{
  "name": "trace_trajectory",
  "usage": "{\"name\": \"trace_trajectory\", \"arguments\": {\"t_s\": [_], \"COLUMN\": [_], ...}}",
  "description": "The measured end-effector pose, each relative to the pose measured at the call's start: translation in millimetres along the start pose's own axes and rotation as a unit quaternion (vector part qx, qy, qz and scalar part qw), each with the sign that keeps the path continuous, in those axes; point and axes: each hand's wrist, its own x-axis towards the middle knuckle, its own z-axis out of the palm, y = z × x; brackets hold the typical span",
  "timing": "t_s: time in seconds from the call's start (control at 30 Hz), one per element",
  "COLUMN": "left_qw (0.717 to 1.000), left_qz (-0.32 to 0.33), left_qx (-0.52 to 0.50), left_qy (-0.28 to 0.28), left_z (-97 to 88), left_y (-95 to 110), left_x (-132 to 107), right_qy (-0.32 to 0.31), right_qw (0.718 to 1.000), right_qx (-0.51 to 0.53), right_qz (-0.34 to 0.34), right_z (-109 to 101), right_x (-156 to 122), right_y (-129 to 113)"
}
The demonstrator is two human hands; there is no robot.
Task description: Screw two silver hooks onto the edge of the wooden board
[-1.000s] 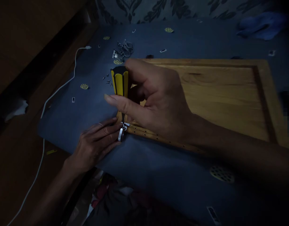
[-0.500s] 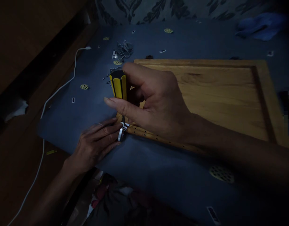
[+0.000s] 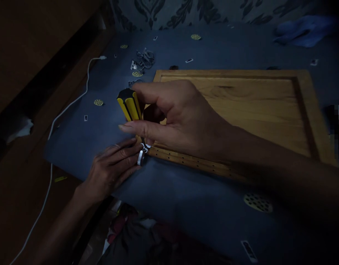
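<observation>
My right hand [image 3: 183, 114] is clamped on the screwdriver [image 3: 130, 106], whose shaft runs to a metal clip [image 3: 141, 157] just below it. My left hand [image 3: 109, 169] lies beside the clip, fingers together; whether they pinch it I can't tell. Since the handle leans leftward, the tip could slip into those fingers or skew the clip against the wooden strip [image 3: 183, 158].
</observation>
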Motion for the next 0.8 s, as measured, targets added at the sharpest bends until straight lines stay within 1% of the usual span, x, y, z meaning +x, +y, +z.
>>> {"name": "trace_trajectory", "arguments": {"t_s": [0.13, 0.27, 0.37, 0.43, 0.47, 0.63, 0.67, 0.73, 0.8], "left_qw": [1.0, 1.0, 1.0, 1.0, 1.0, 1.0, 1.0, 1.0, 1.0], "left_qz": [0.002, 0.0, -0.004, -0.003, -0.002, -0.007, -0.009, -0.011, -0.011], "left_qx": [0.001, 0.001, -0.001, -0.002, -0.002, -0.007, -0.01, -0.016, -0.018], "left_qy": [0.003, 0.002, -0.003, -0.006, -0.005, -0.003, -0.004, -0.004, -0.004], "left_z": [0.9, 0.8, 0.4, 0.3, 0.4, 0.5, 0.4, 0.4, 0.4], "left_y": [-1, 0, 0, 0, 0, 0, 1, 1, 1], "left_x": [-1, -2, -2, -2, -2, -1, -1, -1, -1], "right_qy": [0.022, 0.051, 0.071, 0.074, 0.077, 0.169, 0.173, 0.164, 0.159], "right_qw": [0.999, 0.999, 0.997, 0.997, 0.997, 0.983, 0.982, 0.983, 0.983], "right_qx": [-0.02, 0.008, 0.018, 0.008, 0.002, -0.033, -0.045, -0.064, -0.062], "right_qz": [-0.012, -0.018, 0.004, 0.02, 0.018, -0.063, -0.064, -0.054, -0.061], "right_z": [6, 11, 14, 16, 16, 13, 12, 10, 9], "right_x": [2, 0, -2, -3, -4, -3, -3, -3, -3], "right_y": [1, 3, 4, 5, 5, 4, 4, 4, 4]}}
